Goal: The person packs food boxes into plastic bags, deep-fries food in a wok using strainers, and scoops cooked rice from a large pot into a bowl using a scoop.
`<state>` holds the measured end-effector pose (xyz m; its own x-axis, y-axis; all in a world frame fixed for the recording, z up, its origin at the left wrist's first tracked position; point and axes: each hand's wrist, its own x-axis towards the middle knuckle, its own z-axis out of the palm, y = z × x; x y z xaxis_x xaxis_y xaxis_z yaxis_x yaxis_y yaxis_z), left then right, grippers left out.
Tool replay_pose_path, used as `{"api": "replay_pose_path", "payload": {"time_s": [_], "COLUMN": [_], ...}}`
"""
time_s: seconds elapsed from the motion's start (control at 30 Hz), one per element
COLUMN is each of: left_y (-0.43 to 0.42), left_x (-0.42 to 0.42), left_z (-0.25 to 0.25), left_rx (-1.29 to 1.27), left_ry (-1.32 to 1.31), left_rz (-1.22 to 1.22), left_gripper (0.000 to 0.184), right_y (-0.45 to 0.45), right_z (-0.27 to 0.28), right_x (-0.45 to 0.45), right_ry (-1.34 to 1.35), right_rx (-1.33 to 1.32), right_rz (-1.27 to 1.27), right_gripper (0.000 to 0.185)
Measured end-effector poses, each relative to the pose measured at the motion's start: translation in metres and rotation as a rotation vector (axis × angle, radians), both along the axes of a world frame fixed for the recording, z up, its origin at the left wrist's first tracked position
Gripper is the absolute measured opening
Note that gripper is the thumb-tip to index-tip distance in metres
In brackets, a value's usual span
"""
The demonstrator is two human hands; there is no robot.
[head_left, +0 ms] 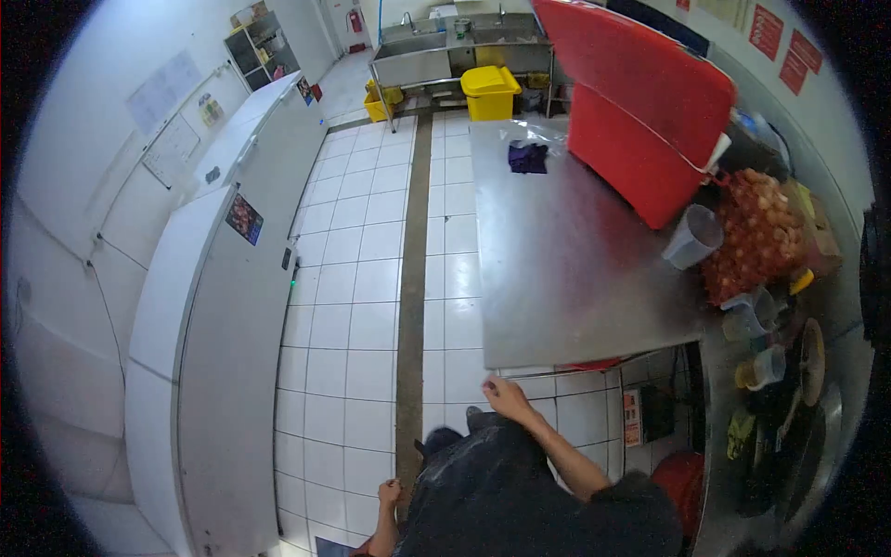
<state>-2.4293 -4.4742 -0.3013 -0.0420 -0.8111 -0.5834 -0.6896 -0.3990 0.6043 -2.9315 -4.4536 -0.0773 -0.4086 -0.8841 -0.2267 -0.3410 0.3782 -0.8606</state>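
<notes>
My right hand (508, 399) is in front of me, just off the near left corner of the steel table (557, 306). Its fingers are curled closed, with a small dark spot at the fingertips that I cannot make out. Low on my left side, my left hand (389, 492) is closed too, and nothing shows in it. It hangs above the tiled floor (367, 371), touching no object that I can see. A dark apron (473, 492) covers my front between the two arms.
White chest freezers (223, 371) line the left wall. A red cooler box (622, 130), a dark purple cloth (527, 158), a plastic jug (693, 238) and a net bag of onions (756, 227) are on the right. Ahead stand a yellow bin (490, 97) and steel sinks (408, 65).
</notes>
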Motion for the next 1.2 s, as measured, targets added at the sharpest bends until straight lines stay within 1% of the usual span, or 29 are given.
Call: {"api": "replay_pose_path", "payload": {"time_s": [0.03, 0.07, 0.1, 0.13, 0.17, 0.2, 0.27, 0.3, 0.33, 0.4, 0.43, 0.5, 0.53, 0.57, 0.6, 0.63, 0.7, 0.73, 0.77, 0.8, 0.87, 0.9, 0.97, 1.0, 1.03, 1.07, 1.13, 1.17, 1.2], "left_y": [-0.015, -0.028, -0.04, -0.071, -0.084, -0.103, -0.186, -0.217, -0.238, -0.311, -0.385, -0.513, -0.568, -0.632, -0.696, -0.762, -0.892, -0.95, -1.009, -1.048, -1.091, -1.106, -1.125, -1.127, -1.143, -1.159, -1.179, -1.173, -1.168], "left_x": [-0.007, -0.02, -0.039, -0.053, -0.024, -0.007, -0.018, -0.015, -0.014, -0.04, -0.079, -0.146, -0.173, -0.199, -0.223, -0.267, -0.335, -0.377, -0.425, -0.475, -0.581, -0.628, -0.711, -0.751, -0.794, -0.842, -0.942, -0.986, -1.025], "left_z": [0.031, 0.078, 0.113, 0.122, 0.066, 0.032, 0.021, 0.024, 0.029, 0.033, 0.028, 0.053, 0.062, 0.062, 0.054, 0.061, 0.042, 0.032, 0.017, 0.034, 0.103, 0.118, 0.164, 0.199, 0.229, 0.263, 0.383, 0.466, 0.528], "left_rx": [0.106, 0.188, 0.202, 0.21, 0.351, 0.49, 0.478, 0.48, 0.494, 0.505, 0.442, 0.453, 0.49, 0.535, 0.567, 0.453, 0.106, -0.095, -0.159, -0.254, -0.279, -0.282, -0.265, -0.234, -0.329, -0.412, -0.735, -0.813, -0.954], "left_ry": [0.129, 0.245, 0.17, 0.094, 0.109, 0.121, 0.146, 0.16, 0.174, 0.246, -0.012, -0.048, -0.126, -0.113, -0.108, -0.216, -0.155, -0.037, -0.005, 0.088, 0.201, 0.248, 0.391, 0.497, 0.489, 0.493, 0.671, 0.752, 0.863], "left_rz": [0.217, 0.453, 0.509, 0.561, 0.514, 0.453, 0.469, 0.489, 0.516, 0.56, 0.675, 0.473, 0.342, 0.136, -0.07, -0.169, -0.45, -0.383, -0.283, -0.201, -0.098, -0.13, -0.26, -0.359, -0.475, -0.599, -0.711, -0.733, -0.78], "left_gripper": [0.027, 0.025, 0.025, 0.025, 0.025, 0.026, 0.027, 0.029, 0.03, 0.033, 0.033, 0.033, 0.033, 0.032, 0.032, 0.031, 0.031, 0.032, 0.029, 0.027, 0.027, 0.026, 0.025, 0.025, 0.025, 0.025, 0.02, 0.014, 0.011], "right_y": [-0.048, -0.094, -0.144, -0.193, -0.238, -0.276, -0.355, -0.39, -0.419, -0.466, -0.484, -0.506, -0.517, -0.527, -0.538, -0.552, -0.577, -0.594, -0.609, -0.632, -0.686, -0.709, -0.775, -0.803, -0.822, -0.839, -0.86, -0.856, -0.849], "right_z": [0.012, 0.014, 0.015, 0.036, 0.058, 0.066, 0.067, 0.05, 0.026, 0.018, 0.0, 0.004, 0.019, 0.016, 0.04, 0.019, -0.001, -0.021, -0.049, -0.06, -0.072, -0.068, -0.02, 0.02, 0.063, 0.098, 0.209, 0.287, 0.342], "right_x": [-0.002, -0.003, -0.009, -0.016, -0.021, -0.035, -0.043, -0.052, -0.059, -0.08, -0.089, -0.116, -0.128, -0.142, -0.153, -0.17, -0.206, -0.23, -0.253, -0.279, -0.334, -0.37, -0.43, -0.465, -0.506, -0.546, -0.622, -0.642, -0.664], "right_ry": [-0.082, -0.069, -0.044, 0.044, 0.132, 0.147, 0.165, 0.187, 0.238, 0.215, 0.228, 0.108, 0.121, 0.102, 0.005, 0.065, 0.11, 0.063, 0.118, 0.102, 0.115, 0.125, 0.111, 0.19, 0.272, 0.331, 0.388, 0.543, 0.769], "right_rx": [0.0, -0.079, -0.158, -0.115, -0.102, -0.103, -0.185, -0.148, -0.203, -0.015, 0.058, 0.037, 0.134, 0.09, 0.044, 0.046, 0.181, 0.182, 0.097, 0.122, 0.132, 0.126, 0.012, -0.039, -0.072, -0.2, -0.471, -0.553, -0.659], "right_rz": [0.08, 0.188, 0.301, 0.432, 0.489, 0.493, 0.504, 0.484, 0.397, 0.283, 0.243, 0.132, 0.051, -0.013, -0.139, -0.211, -0.285, -0.328, -0.334, -0.329, -0.298, -0.288, -0.271, -0.291, -0.319, -0.412, -0.535, -0.57, -0.585], "right_gripper": [0.024, 0.024, 0.024, 0.023, 0.022, 0.022, 0.021, 0.02, 0.02, 0.022, 0.024, 0.023, 0.026, 0.029, 0.03, 0.03, 0.027, 0.026, 0.024, 0.022, 0.021, 0.021, 0.021, 0.021, 0.021, 0.021, 0.015, 0.014, 0.016]}}
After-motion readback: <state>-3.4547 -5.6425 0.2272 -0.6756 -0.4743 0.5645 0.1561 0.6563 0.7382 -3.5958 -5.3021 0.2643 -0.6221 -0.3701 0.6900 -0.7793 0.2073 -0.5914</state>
